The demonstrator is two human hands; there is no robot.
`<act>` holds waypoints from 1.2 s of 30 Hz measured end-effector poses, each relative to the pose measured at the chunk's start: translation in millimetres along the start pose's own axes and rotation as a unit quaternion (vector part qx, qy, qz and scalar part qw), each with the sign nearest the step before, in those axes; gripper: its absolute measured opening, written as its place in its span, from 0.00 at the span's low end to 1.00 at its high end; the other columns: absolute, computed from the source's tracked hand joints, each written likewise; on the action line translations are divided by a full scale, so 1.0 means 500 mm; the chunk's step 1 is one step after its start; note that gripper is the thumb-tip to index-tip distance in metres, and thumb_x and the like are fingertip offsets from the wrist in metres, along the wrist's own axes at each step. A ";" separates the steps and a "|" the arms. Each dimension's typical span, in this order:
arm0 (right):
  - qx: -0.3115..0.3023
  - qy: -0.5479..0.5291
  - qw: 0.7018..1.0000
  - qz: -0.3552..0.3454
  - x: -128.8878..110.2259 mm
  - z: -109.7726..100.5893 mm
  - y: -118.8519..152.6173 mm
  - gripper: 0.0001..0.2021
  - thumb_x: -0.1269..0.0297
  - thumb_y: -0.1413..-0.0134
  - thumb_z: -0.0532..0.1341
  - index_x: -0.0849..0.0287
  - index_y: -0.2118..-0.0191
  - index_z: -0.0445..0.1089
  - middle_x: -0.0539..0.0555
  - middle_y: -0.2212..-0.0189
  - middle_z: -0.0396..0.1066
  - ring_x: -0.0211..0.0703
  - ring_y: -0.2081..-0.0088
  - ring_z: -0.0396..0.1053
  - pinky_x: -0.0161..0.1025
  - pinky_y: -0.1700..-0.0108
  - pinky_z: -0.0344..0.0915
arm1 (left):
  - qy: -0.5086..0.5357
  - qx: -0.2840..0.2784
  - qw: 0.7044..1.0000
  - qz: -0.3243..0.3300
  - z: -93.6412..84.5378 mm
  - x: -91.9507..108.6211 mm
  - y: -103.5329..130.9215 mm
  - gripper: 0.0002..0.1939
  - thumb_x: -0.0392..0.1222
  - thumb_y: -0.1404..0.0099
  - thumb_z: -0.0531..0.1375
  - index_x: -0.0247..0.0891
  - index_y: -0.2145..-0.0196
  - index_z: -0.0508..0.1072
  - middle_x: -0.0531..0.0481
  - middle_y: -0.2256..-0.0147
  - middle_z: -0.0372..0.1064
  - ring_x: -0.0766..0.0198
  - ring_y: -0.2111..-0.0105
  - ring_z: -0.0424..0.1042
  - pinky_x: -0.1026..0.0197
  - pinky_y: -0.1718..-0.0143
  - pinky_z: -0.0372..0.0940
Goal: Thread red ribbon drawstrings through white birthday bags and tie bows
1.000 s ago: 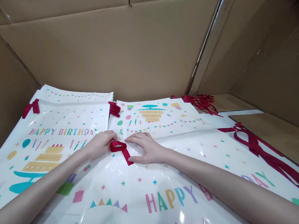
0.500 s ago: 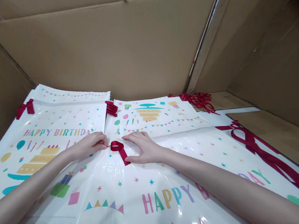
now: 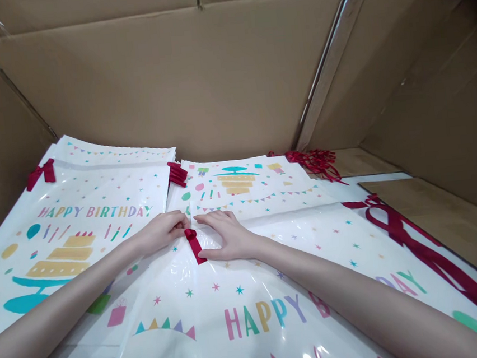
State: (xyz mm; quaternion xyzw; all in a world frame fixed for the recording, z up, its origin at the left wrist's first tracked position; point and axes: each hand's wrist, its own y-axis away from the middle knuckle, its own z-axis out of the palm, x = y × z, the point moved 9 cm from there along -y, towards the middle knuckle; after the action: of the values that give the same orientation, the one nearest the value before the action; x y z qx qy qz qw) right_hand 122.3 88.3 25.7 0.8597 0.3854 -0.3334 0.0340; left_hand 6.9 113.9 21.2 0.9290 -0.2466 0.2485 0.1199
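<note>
Ribbon [image 3: 195, 244] at frame centre, on the glossy bag [image 3: 249, 290], long axis running down-right. Left hand [image 3: 165, 229] pinches its upper end, grip closed on it; right hand [image 3: 229, 236] lies flat, fingers spread, just beside.

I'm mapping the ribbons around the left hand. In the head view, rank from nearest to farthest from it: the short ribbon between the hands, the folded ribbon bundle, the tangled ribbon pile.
1. Short ribbon: touching the left hand, at its fingertips.
2. Folded ribbon bundle: just beyond, between the two stacks.
3. Tangled ribbon pile: far right, by the cardboard wall.
</note>
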 end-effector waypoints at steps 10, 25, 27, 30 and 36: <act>0.002 0.000 1.000 -0.001 0.002 0.002 0.000 0.35 0.48 0.55 0.65 0.58 0.42 0.59 0.59 0.46 0.64 0.53 0.44 0.58 0.53 0.42 0.47 | 0.019 0.002 0.999 0.027 0.001 -0.011 -0.005 0.07 0.39 0.36 0.51 0.38 0.68 0.68 0.52 0.67 0.66 0.66 0.67 0.64 0.65 0.64 0.57; -0.004 0.004 1.000 0.006 0.000 0.001 0.000 0.35 0.48 0.54 0.66 0.58 0.42 0.59 0.59 0.47 0.64 0.52 0.45 0.58 0.53 0.42 0.47 | 0.090 -0.059 0.994 0.028 0.008 -0.002 -0.001 0.09 0.44 0.34 0.51 0.38 0.65 0.67 0.52 0.65 0.65 0.66 0.65 0.63 0.67 0.64 0.57; -0.003 0.004 1.000 0.002 0.001 0.002 0.000 0.35 0.48 0.54 0.65 0.58 0.42 0.59 0.58 0.47 0.64 0.52 0.45 0.58 0.53 0.42 0.47 | 0.058 -0.052 0.996 0.036 0.007 0.000 -0.006 0.09 0.44 0.34 0.51 0.38 0.67 0.66 0.52 0.67 0.64 0.66 0.66 0.63 0.67 0.64 0.56; -0.002 0.003 1.000 -0.002 0.002 0.004 0.000 0.35 0.48 0.54 0.65 0.58 0.42 0.59 0.58 0.47 0.64 0.52 0.45 0.58 0.53 0.42 0.47 | 0.021 -0.042 0.998 0.051 0.006 0.002 -0.008 0.10 0.44 0.33 0.50 0.38 0.67 0.66 0.53 0.67 0.64 0.66 0.67 0.62 0.67 0.64 0.55; -0.003 0.001 1.000 -0.001 0.003 0.002 0.000 0.36 0.48 0.54 0.65 0.57 0.41 0.58 0.58 0.46 0.64 0.52 0.45 0.58 0.53 0.42 0.47 | 0.032 -0.053 0.997 0.046 0.011 -0.002 -0.005 0.10 0.46 0.34 0.51 0.39 0.65 0.67 0.53 0.68 0.62 0.66 0.69 0.61 0.67 0.66 0.55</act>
State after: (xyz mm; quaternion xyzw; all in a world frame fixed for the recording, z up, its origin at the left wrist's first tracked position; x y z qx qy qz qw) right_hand 122.4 89.1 23.8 0.8598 0.3870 -0.3313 0.0355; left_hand 9.8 114.7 15.8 0.9007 -0.2980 0.2696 0.1650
